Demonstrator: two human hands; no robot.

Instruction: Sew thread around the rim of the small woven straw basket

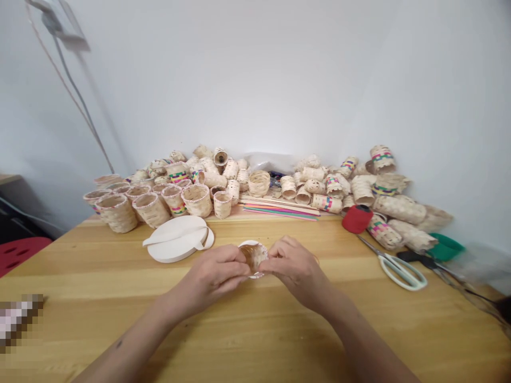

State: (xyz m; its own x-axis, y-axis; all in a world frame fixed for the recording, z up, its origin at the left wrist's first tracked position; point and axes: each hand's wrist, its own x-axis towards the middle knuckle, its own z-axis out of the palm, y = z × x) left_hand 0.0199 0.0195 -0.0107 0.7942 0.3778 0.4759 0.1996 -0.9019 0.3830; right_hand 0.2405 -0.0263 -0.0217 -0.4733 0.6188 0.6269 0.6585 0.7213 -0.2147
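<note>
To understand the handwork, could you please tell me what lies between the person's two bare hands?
The head view shows a small, round, white-rimmed woven basket between the left hand and right hand.

Single head-worn view: wooden tabletop (255, 335) looked down on from near-edge side, surface crossed to far edge, white wall (255, 74) faced beyond; left hand (217, 270) and right hand (298, 268) seen close, from behind and above.

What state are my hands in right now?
Left hand: closed, holding the woven basket.
Right hand: closed, holding the same basket at its rim.
</note>
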